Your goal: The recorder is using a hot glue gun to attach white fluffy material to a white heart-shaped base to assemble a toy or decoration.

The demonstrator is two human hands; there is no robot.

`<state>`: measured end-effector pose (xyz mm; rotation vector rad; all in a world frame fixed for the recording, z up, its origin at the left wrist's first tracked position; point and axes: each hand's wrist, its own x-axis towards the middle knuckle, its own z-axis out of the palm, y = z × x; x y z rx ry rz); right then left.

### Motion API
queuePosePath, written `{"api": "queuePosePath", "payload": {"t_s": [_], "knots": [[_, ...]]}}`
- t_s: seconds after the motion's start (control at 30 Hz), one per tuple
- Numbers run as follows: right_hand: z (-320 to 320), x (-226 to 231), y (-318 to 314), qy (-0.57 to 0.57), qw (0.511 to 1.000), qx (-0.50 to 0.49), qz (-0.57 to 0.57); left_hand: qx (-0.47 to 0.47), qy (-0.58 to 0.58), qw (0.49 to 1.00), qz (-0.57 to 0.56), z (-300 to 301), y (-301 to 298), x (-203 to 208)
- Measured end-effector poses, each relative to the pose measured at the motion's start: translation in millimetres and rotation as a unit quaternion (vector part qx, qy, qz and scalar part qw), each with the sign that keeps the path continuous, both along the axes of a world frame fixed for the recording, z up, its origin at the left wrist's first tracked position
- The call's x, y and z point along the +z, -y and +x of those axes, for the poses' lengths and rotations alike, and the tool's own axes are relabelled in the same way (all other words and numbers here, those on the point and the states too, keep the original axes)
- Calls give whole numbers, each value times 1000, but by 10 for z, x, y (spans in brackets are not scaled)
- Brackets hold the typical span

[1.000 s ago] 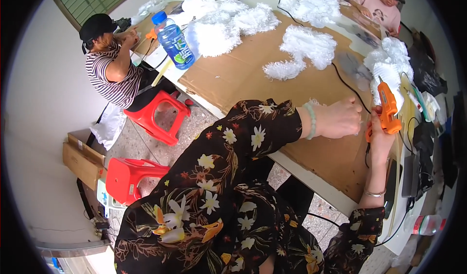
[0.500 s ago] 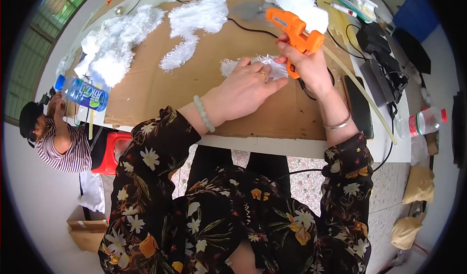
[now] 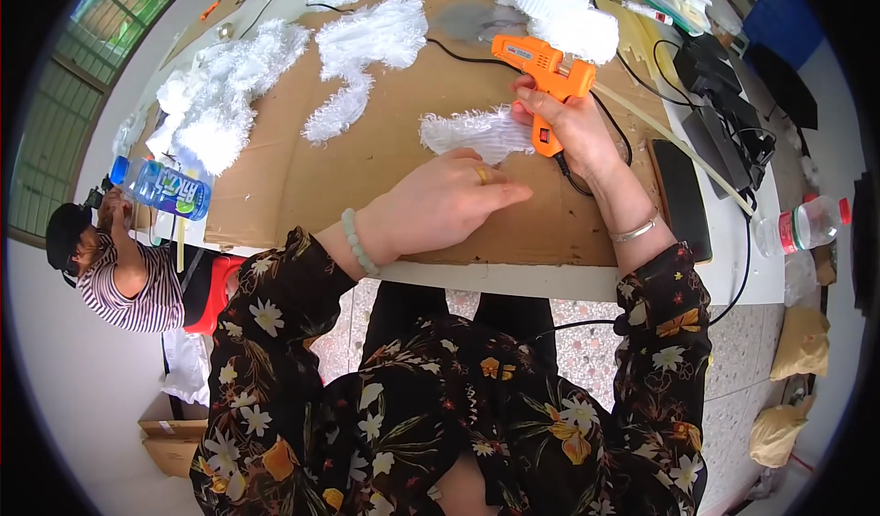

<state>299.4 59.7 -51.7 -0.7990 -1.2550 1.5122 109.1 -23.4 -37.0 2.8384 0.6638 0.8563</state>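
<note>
Hands, head view: the right hand point(image 3: 588, 133) is closed around the grip of an orange hot-glue gun point(image 3: 546, 65); the left hand point(image 3: 440, 203) is loosely curled, its hold hidden. Between them, just beyond the left knuckles, lies a white fringed fabric strip point(image 3: 472, 134), probably light, limp and best pinched at its plain edge. The gun appears rigid; grip the handle, clear of its nozzle. Capped bottles, blue-topped point(image 3: 170, 186) far left of the hands and red-topped point(image 3: 807, 225) far right, have unclear fill levels.
</note>
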Motion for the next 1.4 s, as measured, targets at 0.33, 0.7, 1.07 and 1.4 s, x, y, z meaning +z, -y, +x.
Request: {"api": "queuePosePath", "payload": {"t_s": [0.33,0.7,1.07,1.4], "knots": [[41,2,71,20,1000,-16,-3,241,33,970,0,-282,-461,39],[-87,117,-59,31,999,-10,-16,230,47,958,-161,-418,-625,138],[-251,235,-25,45,998,-21,-32,313,214,824,-421,-964,-1128,262],[-77,146,-106,49,998,-26,-24,188,13,982,-18,-425,-783,394]]}}
